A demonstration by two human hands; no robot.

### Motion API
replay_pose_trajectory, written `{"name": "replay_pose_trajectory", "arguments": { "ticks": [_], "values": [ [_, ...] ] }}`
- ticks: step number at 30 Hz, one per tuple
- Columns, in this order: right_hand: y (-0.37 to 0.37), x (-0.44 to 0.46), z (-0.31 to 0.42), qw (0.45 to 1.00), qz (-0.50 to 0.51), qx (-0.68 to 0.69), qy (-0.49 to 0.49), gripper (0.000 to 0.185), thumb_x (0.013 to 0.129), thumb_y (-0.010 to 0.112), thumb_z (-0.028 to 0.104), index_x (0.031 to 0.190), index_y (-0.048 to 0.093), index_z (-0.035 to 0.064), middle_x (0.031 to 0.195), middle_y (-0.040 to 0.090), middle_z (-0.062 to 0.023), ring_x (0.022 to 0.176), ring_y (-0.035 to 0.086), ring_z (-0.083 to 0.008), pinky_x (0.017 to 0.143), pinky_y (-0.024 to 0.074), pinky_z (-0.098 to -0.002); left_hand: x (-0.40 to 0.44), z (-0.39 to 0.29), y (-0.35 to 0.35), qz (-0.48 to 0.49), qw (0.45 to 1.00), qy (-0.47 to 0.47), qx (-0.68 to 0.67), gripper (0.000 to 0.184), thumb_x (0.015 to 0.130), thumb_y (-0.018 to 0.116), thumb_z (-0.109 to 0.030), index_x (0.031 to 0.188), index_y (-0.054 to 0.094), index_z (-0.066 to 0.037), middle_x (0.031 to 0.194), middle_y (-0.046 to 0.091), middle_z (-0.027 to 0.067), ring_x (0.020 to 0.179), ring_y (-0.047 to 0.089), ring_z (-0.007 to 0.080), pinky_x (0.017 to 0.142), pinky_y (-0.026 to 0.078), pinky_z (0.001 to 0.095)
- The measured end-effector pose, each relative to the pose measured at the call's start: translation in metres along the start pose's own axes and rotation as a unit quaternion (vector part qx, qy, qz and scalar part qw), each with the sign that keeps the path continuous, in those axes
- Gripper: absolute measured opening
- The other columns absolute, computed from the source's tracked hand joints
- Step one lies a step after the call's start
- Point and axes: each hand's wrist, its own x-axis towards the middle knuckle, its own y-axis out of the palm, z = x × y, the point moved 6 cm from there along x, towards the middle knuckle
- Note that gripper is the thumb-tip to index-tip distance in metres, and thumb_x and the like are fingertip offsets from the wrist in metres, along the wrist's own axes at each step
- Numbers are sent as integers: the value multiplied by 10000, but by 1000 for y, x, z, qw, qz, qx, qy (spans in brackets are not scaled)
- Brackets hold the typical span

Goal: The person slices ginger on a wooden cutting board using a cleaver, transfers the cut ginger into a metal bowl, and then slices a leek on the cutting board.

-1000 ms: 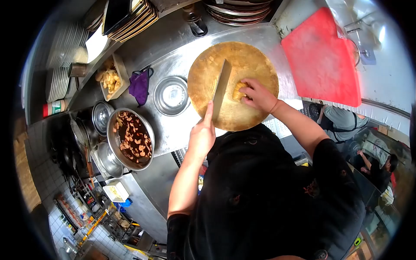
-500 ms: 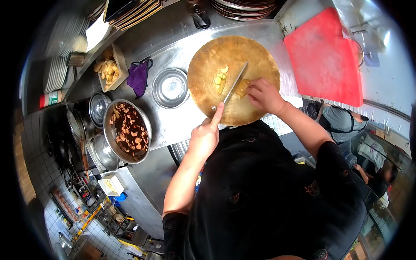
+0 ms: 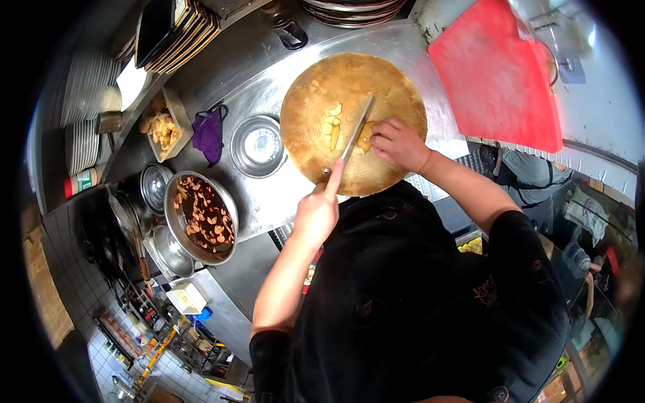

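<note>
My left hand (image 3: 318,211) is closed on the handle of a knife (image 3: 360,123), its index finger stretched along the back of the blade. The blade points away from me over a round wooden chopping board (image 3: 312,87). Just right of the blade, my right hand (image 3: 400,146) pins a piece of ginger (image 3: 364,137) to the board with bent fingers. Several pale ginger slices (image 3: 331,126) lie in a small group left of the knife.
Left of the board sit a metal bowl (image 3: 257,146), a purple cloth item (image 3: 207,136) and a bin of ginger (image 3: 178,114). A larger bowl of pieces in dark liquid (image 3: 201,218) stands nearer. A red cutting board (image 3: 494,80) is at right; a person (image 3: 531,176) stands beyond.
The whole view has shifted slightly. Both hands stay at the board, with the knife still beside the ginger; the right-hand fingers sit a little closer over the piece.
</note>
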Motion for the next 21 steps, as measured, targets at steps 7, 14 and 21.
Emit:
{"name": "replay_pose_trajectory", "arguments": {
  "ticks": [7, 14, 21],
  "values": [
    [-2, 1, 0, 1000, -11, -18, -7, 200, 824, 749, 146, 1001, 660, 116, 1113, 643, -60, 1004, 626, -279, 857, 563, -376, -3, -6, -15, 28, 999, -30, -9, 848, 917, 594, 28, 1690, 319, -185, 893, 689, 245, 733, 717, 436, 690, 598, 527],
    [-3, 3, 0, 1000, 0, -9, -14, 194, 831, 743, 150, 1002, 661, 111, 1109, 637, -73, 1011, 625, -285, 857, 559, -375, -13, -11, -29, 29, 999, -17, 14, 825, 912, 634, 34, 1668, 367, -160, 844, 689, 230, 712, 700, 429, 694, 579, 535],
    [-6, 6, 0, 1000, -7, -2, -13, 202, 824, 753, 145, 998, 659, 110, 1121, 637, -78, 1014, 626, -291, 856, 562, -381, 4, -3, 3, 24, 1000, -16, 5, 923, 889, 630, 24, 1707, 268, -204, 892, 685, 229, 719, 717, 423, 686, 606, 529]
  ]
}}
